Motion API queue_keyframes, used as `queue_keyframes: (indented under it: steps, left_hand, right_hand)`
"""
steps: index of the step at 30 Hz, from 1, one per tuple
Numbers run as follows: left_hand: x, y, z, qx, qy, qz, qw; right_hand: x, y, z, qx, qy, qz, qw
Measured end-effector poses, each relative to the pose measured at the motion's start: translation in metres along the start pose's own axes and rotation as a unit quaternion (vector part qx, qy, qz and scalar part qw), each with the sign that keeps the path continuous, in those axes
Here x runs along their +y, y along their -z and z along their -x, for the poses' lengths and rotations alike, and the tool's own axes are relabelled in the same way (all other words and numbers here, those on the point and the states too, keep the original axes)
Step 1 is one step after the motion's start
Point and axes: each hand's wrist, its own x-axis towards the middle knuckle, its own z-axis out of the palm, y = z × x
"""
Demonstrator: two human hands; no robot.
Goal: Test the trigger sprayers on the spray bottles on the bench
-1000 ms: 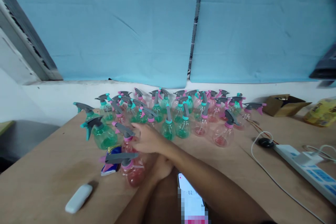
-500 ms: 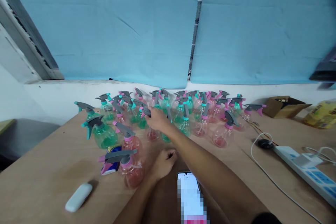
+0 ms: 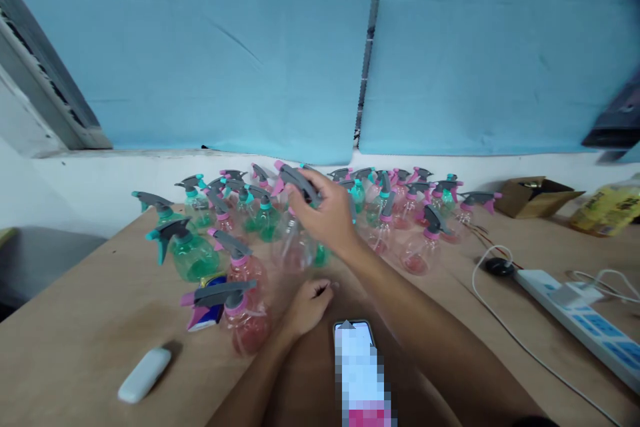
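My right hand (image 3: 327,210) is closed around the grey trigger head of a pink spray bottle (image 3: 294,250), holding it up among the other bottles; its lower body is blurred. Loosely curled on the table, my left hand (image 3: 310,307) has nothing visible in its fingers. Left of it stand two pink spray bottles, one in front (image 3: 247,330) and one behind (image 3: 250,273). A green spray bottle (image 3: 195,257) stands farther left. Several more green and pink bottles crowd toward the wall, some hidden behind my right hand and forearm.
A phone (image 3: 357,360) lies lit between my forearms. At the left are a white oval case (image 3: 145,375) and a blue packet (image 3: 213,313). To the right lie a power strip (image 3: 575,320) with cables, a black mouse (image 3: 500,267), a cardboard box (image 3: 540,199) and a yellow-labelled bottle (image 3: 607,210).
My right hand has come up and nearer with the pink spray bottle, which now stands out from the cluster. My left hand stays on the table. The view has shifted slightly.
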Motion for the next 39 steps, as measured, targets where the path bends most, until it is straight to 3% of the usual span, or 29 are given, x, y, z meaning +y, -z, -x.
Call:
queue_keyframes:
  steps: [2, 6, 12, 20, 23, 26, 28, 34, 39]
  left_hand:
    - [-0.002, -0.001, -0.001, 0.011, 0.0, 0.005, 1.0]
    - [-0.002, -0.001, -0.002, 0.021, 0.005, 0.007, 1.0]
    - [0.003, 0.002, -0.003, 0.099, 0.016, -0.014, 0.995]
    - [0.007, 0.002, -0.004, 0.078, -0.001, -0.04, 0.996]
    - [0.006, 0.002, -0.005, 0.062, -0.008, -0.044, 0.997]
    - [0.006, 0.001, -0.005, 0.053, -0.007, -0.043, 0.998]
    - [0.006, 0.0, -0.005, 0.051, -0.004, -0.04, 0.998]
    - [0.004, 0.0, -0.005, 0.04, -0.011, -0.034, 0.999]
    - [0.003, -0.001, -0.005, 0.033, -0.007, -0.037, 0.999]
  right_hand:
    - [0.006, 0.017, 0.005, 0.03, -0.007, -0.044, 0.999]
    - [0.036, 0.041, 0.028, 0.027, -0.033, -0.075, 0.996]
    - [0.079, 0.045, 0.072, 0.071, -0.087, -0.036, 0.993]
    - [0.095, 0.03, 0.097, 0.017, -0.098, -0.098, 0.99]
    - [0.102, 0.037, 0.091, -0.074, -0.095, -0.172, 0.978]
    - [0.108, 0.048, 0.086, -0.209, -0.124, -0.264, 0.933]
    - [0.108, 0.053, 0.085, -0.258, -0.154, -0.306, 0.903]
    - [0.1, 0.054, 0.089, -0.23, -0.237, -0.325, 0.886]
    - [0.096, 0.055, 0.087, -0.22, -0.234, -0.313, 0.894]
